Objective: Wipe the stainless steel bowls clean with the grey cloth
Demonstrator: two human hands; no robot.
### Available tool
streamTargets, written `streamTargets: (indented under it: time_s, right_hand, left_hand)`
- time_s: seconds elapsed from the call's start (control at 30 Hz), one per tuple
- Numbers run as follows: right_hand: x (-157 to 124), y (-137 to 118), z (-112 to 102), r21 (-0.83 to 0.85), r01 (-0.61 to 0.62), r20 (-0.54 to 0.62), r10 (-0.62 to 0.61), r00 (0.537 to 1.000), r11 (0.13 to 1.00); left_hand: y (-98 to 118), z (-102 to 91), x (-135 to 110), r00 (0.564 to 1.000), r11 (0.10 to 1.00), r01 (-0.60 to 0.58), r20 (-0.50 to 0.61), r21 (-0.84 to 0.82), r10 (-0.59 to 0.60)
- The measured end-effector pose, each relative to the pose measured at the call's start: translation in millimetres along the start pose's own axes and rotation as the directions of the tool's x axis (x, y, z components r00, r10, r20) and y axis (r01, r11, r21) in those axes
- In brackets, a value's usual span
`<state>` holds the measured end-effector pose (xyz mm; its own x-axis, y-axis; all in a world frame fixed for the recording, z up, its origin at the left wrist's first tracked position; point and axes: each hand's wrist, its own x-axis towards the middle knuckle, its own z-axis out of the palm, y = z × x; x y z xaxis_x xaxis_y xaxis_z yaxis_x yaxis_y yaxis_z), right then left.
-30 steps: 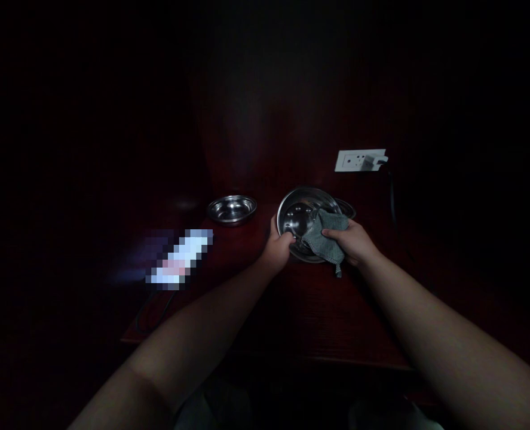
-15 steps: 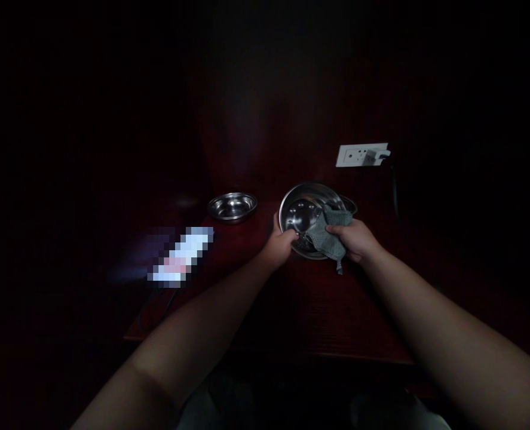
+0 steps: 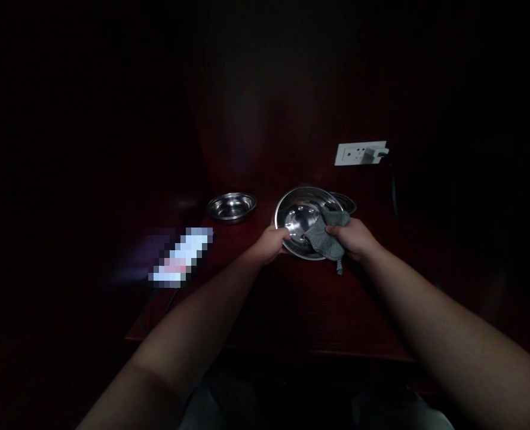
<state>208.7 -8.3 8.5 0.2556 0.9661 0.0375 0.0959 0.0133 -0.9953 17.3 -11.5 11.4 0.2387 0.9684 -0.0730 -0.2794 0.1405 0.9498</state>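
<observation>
Our L hand [image 3: 271, 242] grips the steel bowl [image 3: 298, 224] at its left rim, prob. to steady it, tilted mouth toward us, nearer the table's [image 3: 309, 313] back edge than its front; our R hand [image 3: 357, 239] pinches a grey cloth [image 3: 325, 239], partly inside, tilt presumably easing access. 2nd bowl [image 3: 232, 207], upright nr back-left corner, shows only reflections inside.

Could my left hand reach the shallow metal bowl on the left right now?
Probably yes: nothing visible lies between the left hand and the shallow metal bowl. That hand holds the tilted bowl, though, so it would likely need to let go first.
</observation>
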Motion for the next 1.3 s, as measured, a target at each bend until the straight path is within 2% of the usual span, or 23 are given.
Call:
streamTargets:
  time_s: [0.27, 0.43, 0.6, 0.73, 0.9, 1.3]
  right_hand:
    - [5, 11, 1, -0.031, -0.042, 0.069, 0.044, 0.997, 0.999]
    - [10, 18, 4, -0.02, -0.008, 0.078, 0.009, 0.997, 1.0]
    - [8, 17, 8, 0.03, -0.038, 0.119, 0.034, 0.992, 0.999]
    - [7, 16, 8, 0.042, -0.044, 0.124, 0.039, 0.992, 0.998]
    - [7, 16, 7, 0.039, -0.023, 0.143, 0.017, 0.99, 0.999]
    - [7, 13, 6, 0.095, -0.064, 0.176, 0.046, 0.983, 0.993]
  left_hand:
    - [-2, -5.9, 2, 0.998, 0.997, 0.062, 0.002, -0.049, -0.062]
    - [-5, -2.5, 5, 0.998, 0.992, 0.04, -0.041, -0.115, -0.045]
    - [-8, -4.2, 8, 0.997, 0.985, -0.063, -0.056, -0.163, 0.055]
    - [-8, -8.4, 10, 1.0, 0.983, -0.009, -0.015, -0.184, 0.006]
    - [-7, -12.5, 13, 0.998, 0.974, 0.041, -0.035, -0.225, -0.05]
    - [-9, -14.1, 17, 0.999, 0.979, 0.017, -0.039, -0.204, -0.026]
